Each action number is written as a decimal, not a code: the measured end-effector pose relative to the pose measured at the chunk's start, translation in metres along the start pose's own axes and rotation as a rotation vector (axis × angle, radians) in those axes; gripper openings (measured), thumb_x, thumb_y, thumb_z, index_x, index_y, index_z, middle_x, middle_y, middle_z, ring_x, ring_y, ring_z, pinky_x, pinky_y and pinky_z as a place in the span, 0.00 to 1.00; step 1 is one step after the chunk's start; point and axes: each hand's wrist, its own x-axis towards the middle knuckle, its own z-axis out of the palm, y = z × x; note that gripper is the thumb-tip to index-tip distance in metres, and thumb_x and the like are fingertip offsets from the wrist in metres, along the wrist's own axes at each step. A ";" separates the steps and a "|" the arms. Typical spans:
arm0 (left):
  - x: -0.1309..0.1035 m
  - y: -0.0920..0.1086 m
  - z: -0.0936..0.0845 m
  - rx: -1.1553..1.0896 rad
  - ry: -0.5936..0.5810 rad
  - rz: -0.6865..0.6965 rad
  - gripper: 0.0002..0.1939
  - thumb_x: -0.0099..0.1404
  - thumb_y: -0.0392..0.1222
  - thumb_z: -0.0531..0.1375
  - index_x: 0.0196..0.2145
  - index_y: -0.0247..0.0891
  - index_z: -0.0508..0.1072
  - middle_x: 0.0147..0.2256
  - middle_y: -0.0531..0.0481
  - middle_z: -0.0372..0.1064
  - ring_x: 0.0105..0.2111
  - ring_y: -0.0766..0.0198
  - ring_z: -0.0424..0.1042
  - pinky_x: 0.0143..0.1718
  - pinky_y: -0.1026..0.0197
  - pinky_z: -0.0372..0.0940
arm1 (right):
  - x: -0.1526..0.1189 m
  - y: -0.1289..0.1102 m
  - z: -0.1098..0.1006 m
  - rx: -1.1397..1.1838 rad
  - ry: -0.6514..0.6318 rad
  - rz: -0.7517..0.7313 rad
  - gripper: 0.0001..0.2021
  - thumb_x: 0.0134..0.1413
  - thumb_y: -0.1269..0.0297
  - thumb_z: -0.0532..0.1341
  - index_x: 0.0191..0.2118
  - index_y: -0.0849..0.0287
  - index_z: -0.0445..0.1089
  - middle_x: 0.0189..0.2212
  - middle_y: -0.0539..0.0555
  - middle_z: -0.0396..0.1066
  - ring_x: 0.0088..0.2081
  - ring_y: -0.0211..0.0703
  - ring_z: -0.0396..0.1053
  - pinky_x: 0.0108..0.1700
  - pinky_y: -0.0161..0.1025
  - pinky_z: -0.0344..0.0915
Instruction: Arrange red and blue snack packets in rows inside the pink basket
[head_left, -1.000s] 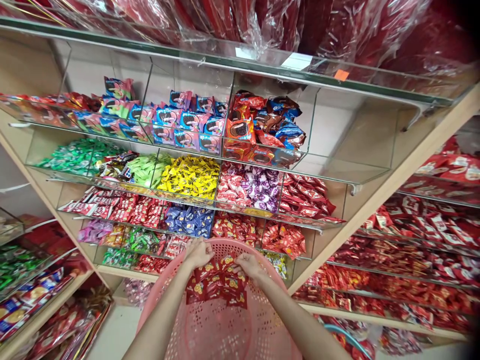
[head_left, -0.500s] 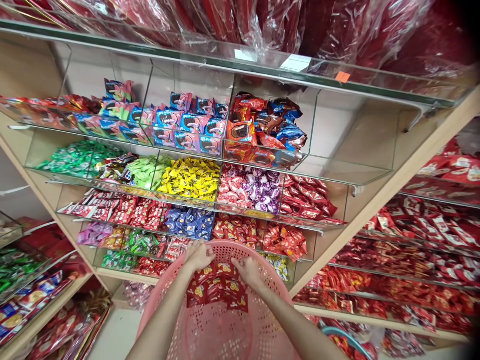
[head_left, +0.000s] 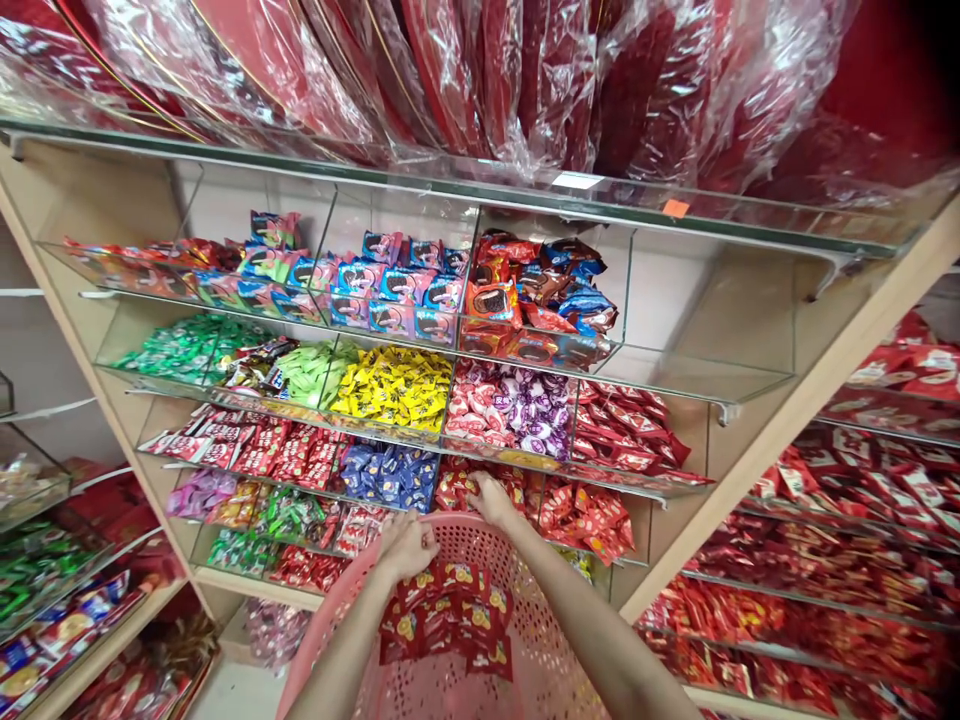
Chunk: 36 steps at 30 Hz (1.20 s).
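A pink perforated plastic basket [head_left: 315, 625] is in front of me, tilted so I look down into it. My left hand [head_left: 407, 545] is closed on its far rim. Inside lie several red candy packets [head_left: 450, 615] with orange fruit pictures. My right hand [head_left: 491, 498] is past the rim, at a shelf compartment of similar red packets [head_left: 456, 488]. Its fingers are curled in among them, and the fingertips are partly hidden. Left of that compartment are blue wrapped candies [head_left: 390, 478]; to its right lie larger red packets [head_left: 589, 512].
Glass shelf edges [head_left: 525, 465] run across just above my hands. Higher compartments hold yellow candies [head_left: 394, 388], purple candies [head_left: 536, 405] and cookie packs [head_left: 397, 285]. More red goods fill the shelves [head_left: 840, 540] on the right. Plastic-wrapped red items [head_left: 525, 90] stand on top.
My right hand has moved up and forward, out of the basket to the red packets on the shelf. My left hand stays on the rim. The view has tilted slightly upward.
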 end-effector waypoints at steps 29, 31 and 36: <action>0.008 -0.008 -0.017 -0.375 -0.131 -0.071 0.32 0.60 0.62 0.38 0.28 0.42 0.76 0.39 0.48 0.70 0.43 0.54 0.64 0.47 0.54 0.52 | -0.082 -0.046 -0.018 -0.064 0.126 -0.230 0.23 0.48 0.66 0.57 0.52 0.52 0.58 0.45 0.55 0.63 0.47 0.48 0.57 0.49 0.44 0.52; 0.009 -0.012 -0.014 -0.374 -0.128 -0.034 0.29 0.59 0.63 0.42 0.30 0.41 0.75 0.40 0.48 0.69 0.42 0.55 0.64 0.46 0.56 0.53 | -0.090 -0.051 -0.013 -0.060 0.090 -0.245 0.24 0.47 0.67 0.57 0.53 0.52 0.58 0.46 0.55 0.63 0.47 0.49 0.57 0.49 0.45 0.51; 0.014 -0.023 -0.006 -0.329 -0.141 0.188 0.26 0.58 0.60 0.46 0.22 0.37 0.69 0.27 0.54 0.65 0.31 0.65 0.62 0.34 0.65 0.56 | -0.096 -0.058 -0.002 0.023 0.054 -0.241 0.25 0.47 0.67 0.58 0.53 0.51 0.57 0.47 0.54 0.62 0.48 0.49 0.57 0.49 0.45 0.53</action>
